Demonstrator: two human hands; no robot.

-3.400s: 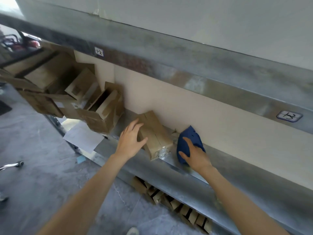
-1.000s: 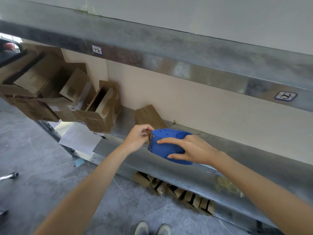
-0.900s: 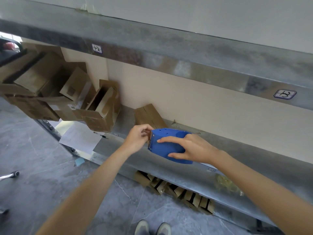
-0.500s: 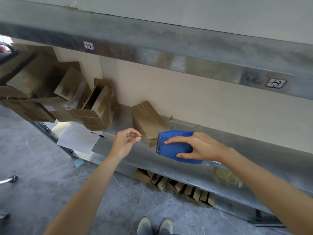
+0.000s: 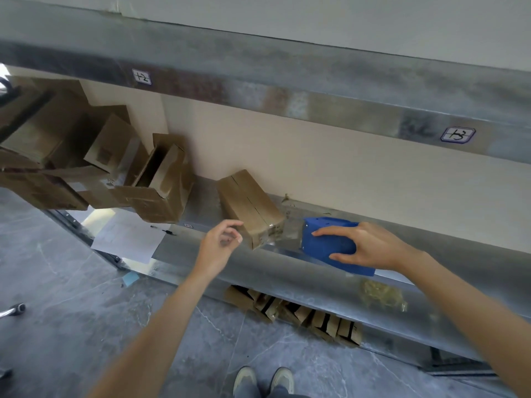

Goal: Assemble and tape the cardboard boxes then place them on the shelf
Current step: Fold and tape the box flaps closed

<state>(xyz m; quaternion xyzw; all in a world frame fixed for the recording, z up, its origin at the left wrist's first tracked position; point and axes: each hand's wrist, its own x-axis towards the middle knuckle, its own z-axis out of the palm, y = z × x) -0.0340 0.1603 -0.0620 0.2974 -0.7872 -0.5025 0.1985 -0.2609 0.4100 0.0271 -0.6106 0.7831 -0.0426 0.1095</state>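
Observation:
A closed brown cardboard box (image 5: 250, 202) lies on the metal shelf (image 5: 287, 271), its near end sticking out over the front edge. My right hand (image 5: 370, 248) grips a blue tape dispenser (image 5: 324, 239) just right of that end. A strip of clear tape (image 5: 290, 234) runs from the dispenser to the box's near end. My left hand (image 5: 218, 245) hovers at the box's near left corner with loosely curled fingers and holds nothing that I can see.
Several open cardboard boxes (image 5: 161, 185) crowd the shelf's left part, above a paper sheet (image 5: 129, 237). The upper shelf beam (image 5: 258, 81) hangs overhead. Flat cardboard pieces (image 5: 301, 311) stand on the floor under the shelf. A crumpled tape wad (image 5: 382, 294) lies on the shelf edge.
My right hand has drawn the dispenser rightward away from the box end, stretching tape. My left hand has come off the dispenser's front and dropped a little left.

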